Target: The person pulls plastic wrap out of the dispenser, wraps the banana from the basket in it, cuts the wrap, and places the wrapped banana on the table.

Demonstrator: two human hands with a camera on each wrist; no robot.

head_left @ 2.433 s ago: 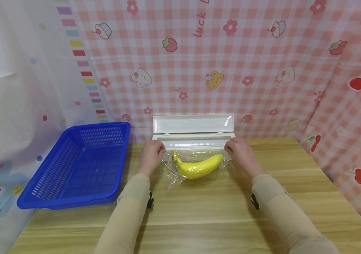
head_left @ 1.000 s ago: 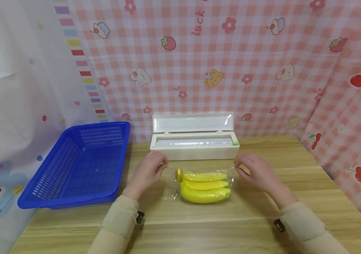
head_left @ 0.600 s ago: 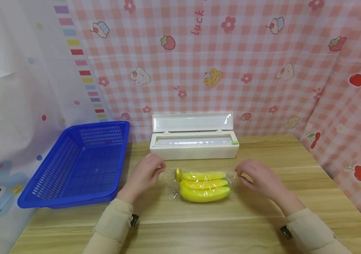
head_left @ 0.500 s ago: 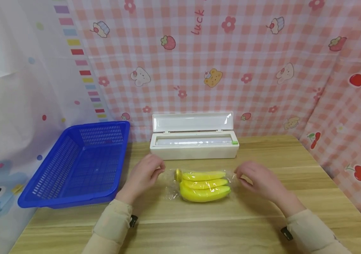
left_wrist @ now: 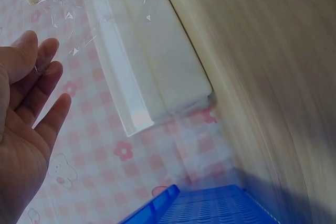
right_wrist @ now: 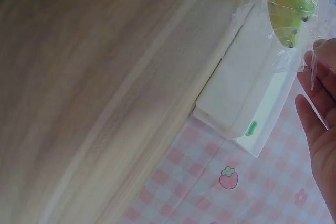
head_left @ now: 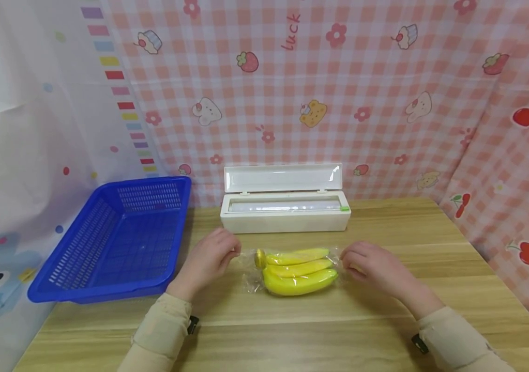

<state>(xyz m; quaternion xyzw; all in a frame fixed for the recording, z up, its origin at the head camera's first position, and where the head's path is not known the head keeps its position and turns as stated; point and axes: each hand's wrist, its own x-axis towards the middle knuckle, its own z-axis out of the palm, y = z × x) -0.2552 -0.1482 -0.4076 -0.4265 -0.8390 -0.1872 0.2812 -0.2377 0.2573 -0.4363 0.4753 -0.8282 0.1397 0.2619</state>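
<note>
A bunch of three yellow bananas (head_left: 299, 283) in clear plastic wrap (head_left: 251, 283) is in front of the person in the head view, stem end to the left. At its left, my left hand (head_left: 211, 258) pinches an edge of the wrap between thumb and fingertips; the left wrist view shows the film (left_wrist: 79, 35) running from them. My right hand (head_left: 378, 268) pinches the wrap's right edge, with the film (right_wrist: 287, 62) at its fingertips in the right wrist view. Behind the bananas stands a white wrap dispenser (head_left: 285, 223), its lid (head_left: 283, 178) up and a film roll (head_left: 285, 206) inside.
To the left stands a blue plastic basket (head_left: 106, 295) with slotted sides, close to my left forearm. All of this is on a wood-grain table (head_left: 301, 341). A pink checked cloth (head_left: 269, 93) hangs behind the table and along its right side.
Both hands have come from the dispenser's front toward the person, bringing the wrap and bananas away from it. The dispenser's front now shows. In the last half second the hands have barely moved.
</note>
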